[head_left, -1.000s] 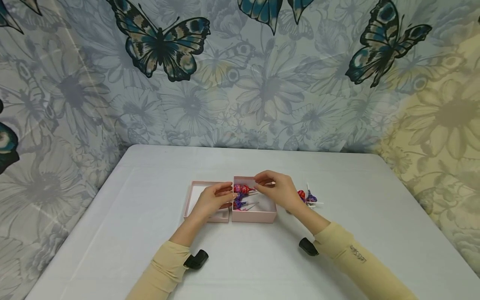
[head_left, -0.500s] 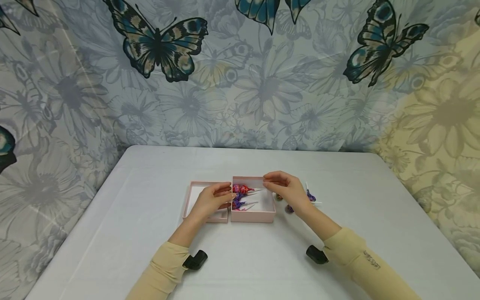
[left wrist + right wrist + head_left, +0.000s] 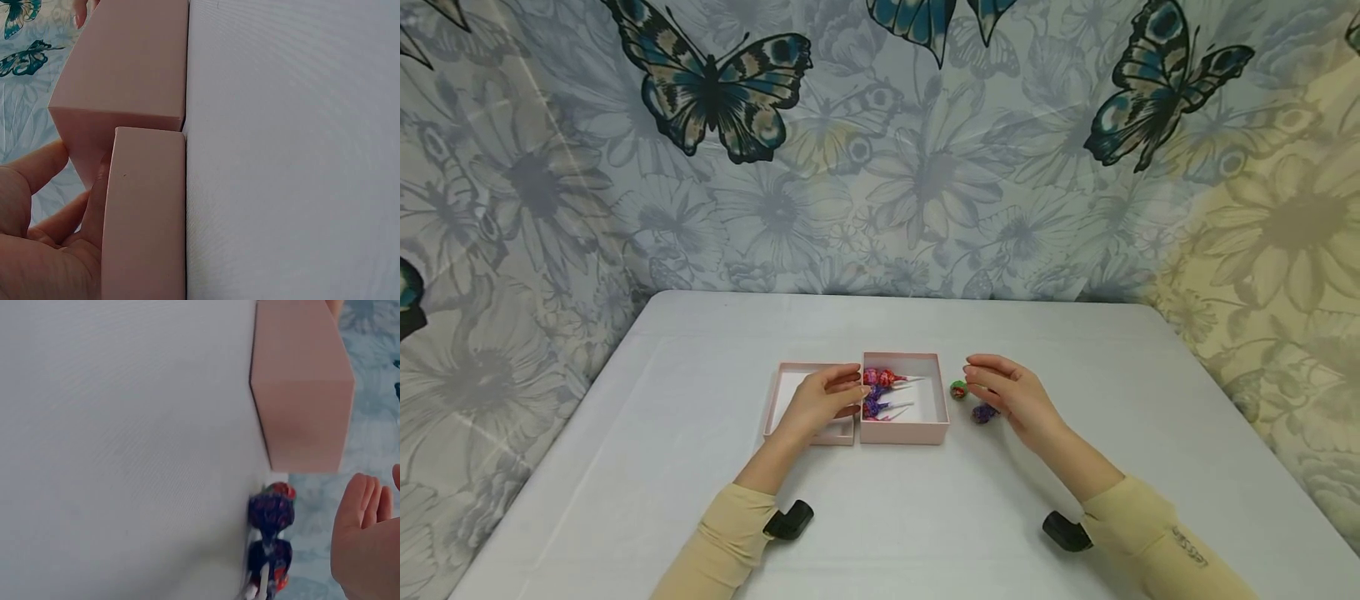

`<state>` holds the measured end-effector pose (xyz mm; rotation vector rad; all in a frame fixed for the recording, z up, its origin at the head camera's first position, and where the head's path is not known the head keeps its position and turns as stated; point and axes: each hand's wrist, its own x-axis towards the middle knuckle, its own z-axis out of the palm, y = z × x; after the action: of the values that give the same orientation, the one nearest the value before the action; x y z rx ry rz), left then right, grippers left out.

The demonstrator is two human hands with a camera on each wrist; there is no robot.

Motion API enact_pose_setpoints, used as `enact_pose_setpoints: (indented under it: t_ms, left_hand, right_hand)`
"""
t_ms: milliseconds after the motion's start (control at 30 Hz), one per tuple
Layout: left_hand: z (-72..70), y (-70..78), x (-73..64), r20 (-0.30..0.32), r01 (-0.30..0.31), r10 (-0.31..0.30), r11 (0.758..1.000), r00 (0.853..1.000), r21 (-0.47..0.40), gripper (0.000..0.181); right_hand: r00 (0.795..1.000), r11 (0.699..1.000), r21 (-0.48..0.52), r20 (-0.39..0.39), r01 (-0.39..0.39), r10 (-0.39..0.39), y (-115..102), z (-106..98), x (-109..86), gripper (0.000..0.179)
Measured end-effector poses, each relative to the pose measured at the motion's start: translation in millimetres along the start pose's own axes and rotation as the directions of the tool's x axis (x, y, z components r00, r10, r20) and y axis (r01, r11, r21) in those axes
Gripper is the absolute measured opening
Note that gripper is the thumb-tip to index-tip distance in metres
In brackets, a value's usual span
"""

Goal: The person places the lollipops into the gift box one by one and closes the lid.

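Note:
An open pink box [image 3: 904,433] holds several red and purple wrapped lollipops [image 3: 886,378], their white sticks pointing right. Its shallow pink lid [image 3: 775,400] lies to its left. My left hand [image 3: 817,403] reaches over the lid and touches the box's left side; in the left wrist view its thumb [image 3: 44,167] rests at the box wall. My right hand [image 3: 1022,402] hovers right of the box with relaxed fingers and nothing visible between them. Beneath and beside it lie a green-and-red lollipop [image 3: 958,389] and a purple lollipop [image 3: 982,413]; the hand hides others.
The box and lid stand on a white-covered table [image 3: 880,517]. Butterfly-patterned cloth [image 3: 925,167] hangs behind and around it. In the right wrist view, several lollipops lie clustered near the box's right end.
My right hand has moved right, from above the box's right part to over the loose lollipops. The left hand stays at the box's left side.

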<state>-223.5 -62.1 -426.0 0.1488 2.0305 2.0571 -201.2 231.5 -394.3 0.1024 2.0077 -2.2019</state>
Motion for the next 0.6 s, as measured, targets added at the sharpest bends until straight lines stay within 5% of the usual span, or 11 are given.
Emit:
enact_pose_setpoints:
  t_ms: [367, 600]
  left_hand:
    - [-1.5, -1.0, -1.0, 0.007, 0.009, -0.009, 1.000, 1.000, 0.019, 0.050]
    - [-0.8, 0.6, -2.7, 0.003, 0.011, -0.011, 1.000, 1.000, 0.017, 0.051]
  right_hand:
    - [0.999, 0.996, 0.089, -0.028, -0.027, 0.030, 4, -33, -14.3, 0.014]
    - [0.998, 0.999, 0.049, -0.052, -0.019, 0.022, 6, -44, -23.3, 0.016]
